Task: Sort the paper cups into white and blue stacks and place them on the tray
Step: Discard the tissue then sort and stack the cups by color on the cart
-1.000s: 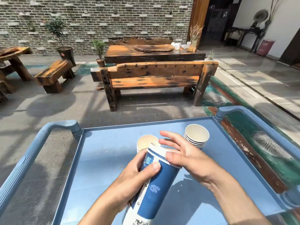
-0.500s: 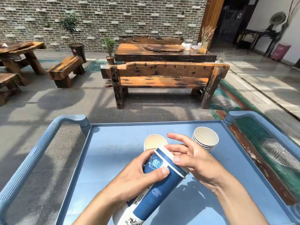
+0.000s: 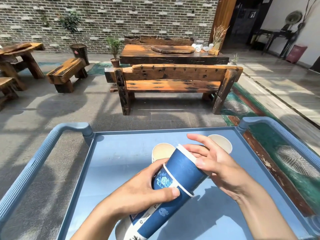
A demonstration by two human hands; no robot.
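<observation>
A mixed stack of nested paper cups (image 3: 155,220), blue and white, lies tilted above the blue tray (image 3: 121,153), with my left hand (image 3: 138,194) wrapped around it. The top blue cup (image 3: 183,168) is drawn partly out of the stack, and my right hand (image 3: 213,163) grips it near its rim. Behind the hands, a cup with a cream inside (image 3: 161,150) stands on the tray. A short stack of white cups (image 3: 222,144) stands further right, partly hidden by my right hand.
The tray has blue side rails with handles at left (image 3: 34,163) and right (image 3: 285,135). Beyond it stand a wooden bench (image 3: 173,82), a wooden table (image 3: 173,54) and potted plants on a stone floor before a brick wall.
My right hand has pulled the top blue cup partly out of the stack held by my left hand. The camera has shifted so the scene sits a little further right.
</observation>
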